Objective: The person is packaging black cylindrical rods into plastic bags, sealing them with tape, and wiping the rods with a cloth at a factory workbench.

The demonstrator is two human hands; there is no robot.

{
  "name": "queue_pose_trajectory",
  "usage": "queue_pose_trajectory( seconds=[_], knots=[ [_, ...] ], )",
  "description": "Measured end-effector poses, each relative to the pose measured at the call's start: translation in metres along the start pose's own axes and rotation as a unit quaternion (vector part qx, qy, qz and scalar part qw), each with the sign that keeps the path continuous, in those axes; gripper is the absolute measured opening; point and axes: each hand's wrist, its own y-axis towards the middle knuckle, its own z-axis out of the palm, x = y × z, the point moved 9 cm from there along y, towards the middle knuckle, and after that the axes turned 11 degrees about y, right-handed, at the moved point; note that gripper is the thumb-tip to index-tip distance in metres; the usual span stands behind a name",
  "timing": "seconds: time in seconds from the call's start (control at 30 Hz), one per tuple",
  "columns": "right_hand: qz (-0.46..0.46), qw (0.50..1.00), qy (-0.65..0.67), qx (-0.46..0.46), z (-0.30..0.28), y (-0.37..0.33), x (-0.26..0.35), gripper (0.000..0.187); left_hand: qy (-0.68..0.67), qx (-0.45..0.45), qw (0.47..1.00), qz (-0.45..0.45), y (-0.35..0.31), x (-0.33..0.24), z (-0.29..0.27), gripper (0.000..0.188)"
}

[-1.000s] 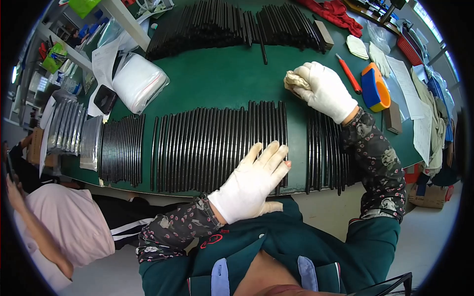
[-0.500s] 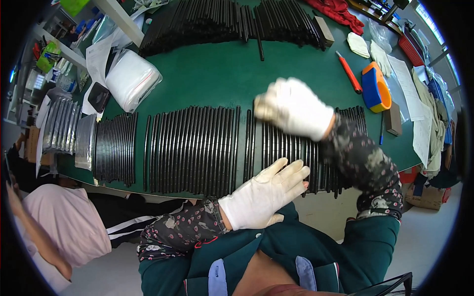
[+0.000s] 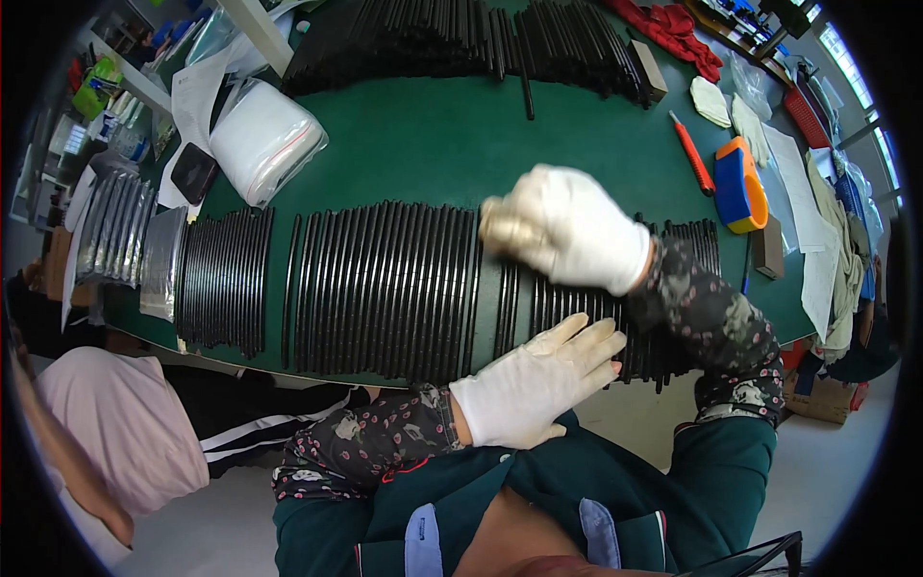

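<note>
Thin black rods lie side by side in a long row on the green table, with the largest group (image 3: 385, 288) left of my hands. My right hand (image 3: 577, 229), in a white glove, is over the far ends of the rods in the right-hand group (image 3: 562, 300). Its fingers are curled together and their tips are smeared. Whatever they may hold is hidden. At the near ends of that same group, my left hand (image 3: 538, 380), also gloved, lies flat with its fingers stretched out to the right.
A heap of black rods (image 3: 413, 43) spans the far side. Wrapped bundles (image 3: 115, 236), a phone (image 3: 194, 173) and a plastic-bagged white stack (image 3: 264, 142) are at left. A red-handled tool (image 3: 692, 154) and an orange-blue holder (image 3: 740, 188) stand at right. Someone in pink (image 3: 125, 423) is at lower left.
My right hand has shifted slightly left and toward me relative to the rods. The left hand has slid a little to the right. The whole view has also shifted slightly.
</note>
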Motion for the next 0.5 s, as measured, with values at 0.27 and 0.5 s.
queue_pose_trajectory(
  seconds=[0.27,0.5],
  knots=[
    [0.022,0.978,-0.168,-0.119,-0.013,0.008,-0.033,0.027,-0.001,-0.027,1.000,0.000,-0.003,-0.001,0.000,0.074],
    [-0.037,0.985,-0.166,0.040,0.021,0.012,0.004,0.021,-0.004,-0.028,1.000,-0.003,-0.002,-0.005,-0.006,0.076]
  ],
)
